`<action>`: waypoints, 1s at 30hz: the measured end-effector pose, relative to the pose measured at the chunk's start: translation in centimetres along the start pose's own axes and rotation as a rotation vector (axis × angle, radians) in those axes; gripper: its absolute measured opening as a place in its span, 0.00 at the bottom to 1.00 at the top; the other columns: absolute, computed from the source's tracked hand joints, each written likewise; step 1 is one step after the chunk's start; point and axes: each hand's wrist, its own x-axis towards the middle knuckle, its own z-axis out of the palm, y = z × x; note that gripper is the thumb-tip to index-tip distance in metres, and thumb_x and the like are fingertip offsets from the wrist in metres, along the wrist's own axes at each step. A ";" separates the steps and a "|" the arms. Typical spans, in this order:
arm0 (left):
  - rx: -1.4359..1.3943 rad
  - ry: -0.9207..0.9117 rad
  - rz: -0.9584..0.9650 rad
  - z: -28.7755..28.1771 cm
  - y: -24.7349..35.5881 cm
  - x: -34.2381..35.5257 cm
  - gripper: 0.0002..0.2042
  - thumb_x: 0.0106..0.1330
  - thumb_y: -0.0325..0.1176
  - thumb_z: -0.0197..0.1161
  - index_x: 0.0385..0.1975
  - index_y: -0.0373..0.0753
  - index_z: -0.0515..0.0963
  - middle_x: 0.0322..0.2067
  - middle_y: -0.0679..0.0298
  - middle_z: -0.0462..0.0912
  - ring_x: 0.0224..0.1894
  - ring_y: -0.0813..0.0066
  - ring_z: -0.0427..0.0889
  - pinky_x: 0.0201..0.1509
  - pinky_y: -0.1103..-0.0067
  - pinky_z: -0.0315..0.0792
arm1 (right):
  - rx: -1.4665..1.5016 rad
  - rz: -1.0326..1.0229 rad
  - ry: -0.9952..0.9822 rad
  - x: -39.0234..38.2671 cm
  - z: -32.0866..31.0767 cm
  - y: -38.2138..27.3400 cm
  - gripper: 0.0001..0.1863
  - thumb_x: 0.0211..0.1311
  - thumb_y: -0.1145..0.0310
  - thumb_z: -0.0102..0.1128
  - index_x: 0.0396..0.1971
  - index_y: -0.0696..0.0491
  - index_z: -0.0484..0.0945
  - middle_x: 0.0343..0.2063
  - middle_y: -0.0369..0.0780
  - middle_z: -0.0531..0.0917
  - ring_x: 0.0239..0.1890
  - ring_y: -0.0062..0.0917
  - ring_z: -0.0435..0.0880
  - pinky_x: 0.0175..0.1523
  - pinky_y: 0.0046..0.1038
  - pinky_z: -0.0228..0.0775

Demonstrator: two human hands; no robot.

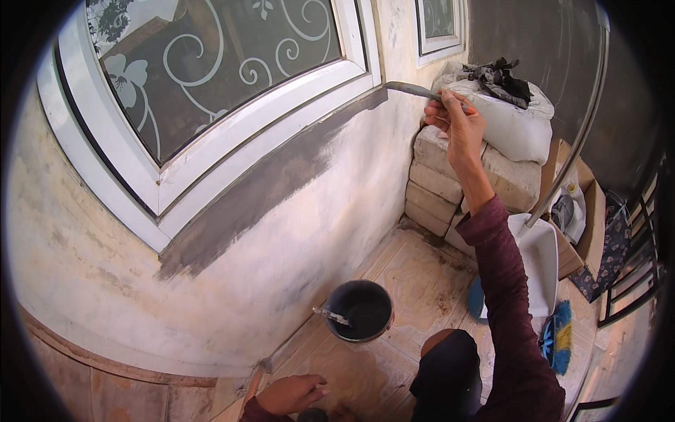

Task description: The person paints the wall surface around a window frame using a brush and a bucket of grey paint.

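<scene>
My right hand (460, 123) is raised and closed round a slim paintbrush (415, 89) with an orange handle end. The brush's dark tip reaches the wall just below the corner of the white window frame (260, 141). A band of dark grey paint (260, 190) runs along the pale wall under that frame, ragged at its lower edge. On the floor below stands a bucket (369, 309) of dark grey paint, with a paint-crusted stick (330, 315) leaning inside it. My left hand (292, 394) hangs low near the bucket, fingers loosely bent and apart, holding nothing I can see.
Stacked pale blocks (434, 184) stand against the wall at right, topped by a white sack (510, 119) and black crumpled plastic (500, 79). Nearer are a white dustpan (531, 260), a blue-and-yellow broom head (560, 337), a cardboard box (598, 218) and a black metal railing (636, 260).
</scene>
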 end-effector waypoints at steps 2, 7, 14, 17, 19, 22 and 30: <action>-0.018 -0.007 -0.002 0.0 -0.6 0.3 0.21 0.75 0.47 0.55 0.56 0.36 0.76 0.38 0.52 0.86 0.38 0.57 0.87 0.44 0.67 0.78 | -0.030 0.011 0.009 0.6 0.2 0.1 0.17 0.67 0.66 0.65 0.45 0.65 0.78 0.31 0.46 0.86 0.30 0.27 0.89 0.34 0.26 0.84; -0.051 0.006 0.019 0.4 -1.9 0.9 0.20 0.75 0.46 0.56 0.54 0.35 0.76 0.38 0.52 0.86 0.36 0.59 0.88 0.43 0.67 0.79 | -0.083 0.018 -0.008 1.5 0.9 0.4 0.17 0.67 0.66 0.64 0.44 0.65 0.79 0.31 0.46 0.86 0.30 0.27 0.88 0.33 0.26 0.83; -0.074 -0.009 0.011 -0.2 -2.1 1.3 0.20 0.75 0.45 0.56 0.54 0.35 0.76 0.38 0.50 0.86 0.37 0.57 0.87 0.44 0.67 0.78 | -0.142 0.017 -0.036 2.5 0.9 0.6 0.17 0.66 0.65 0.64 0.43 0.66 0.79 0.31 0.45 0.85 0.29 0.27 0.88 0.33 0.25 0.82; -0.085 -0.001 0.009 -0.2 -2.2 1.3 0.20 0.74 0.46 0.57 0.53 0.36 0.77 0.39 0.50 0.86 0.40 0.54 0.86 0.45 0.65 0.78 | -0.186 0.046 -0.068 3.0 1.1 0.2 0.18 0.66 0.64 0.63 0.44 0.66 0.79 0.32 0.46 0.85 0.29 0.27 0.88 0.34 0.25 0.82; -0.101 -0.002 -0.016 -0.4 -2.1 1.3 0.19 0.73 0.47 0.57 0.51 0.37 0.77 0.40 0.49 0.86 0.43 0.48 0.85 0.47 0.61 0.78 | -0.270 0.048 -0.101 3.8 1.5 -0.6 0.18 0.66 0.64 0.63 0.43 0.67 0.80 0.31 0.46 0.85 0.29 0.27 0.88 0.33 0.25 0.82; -0.095 0.018 0.002 -0.3 -2.3 1.5 0.19 0.73 0.47 0.57 0.51 0.38 0.78 0.39 0.50 0.86 0.43 0.48 0.85 0.47 0.61 0.78 | -0.404 0.042 -0.164 5.4 2.2 -1.9 0.16 0.66 0.62 0.64 0.40 0.62 0.82 0.29 0.43 0.86 0.27 0.24 0.87 0.32 0.23 0.81; -0.084 0.016 0.022 -0.3 -2.3 1.7 0.19 0.72 0.47 0.58 0.50 0.38 0.78 0.39 0.51 0.86 0.42 0.48 0.85 0.46 0.60 0.78 | -0.558 0.033 -0.341 7.4 3.9 -4.4 0.18 0.63 0.61 0.65 0.34 0.66 0.82 0.25 0.45 0.85 0.24 0.25 0.87 0.29 0.24 0.81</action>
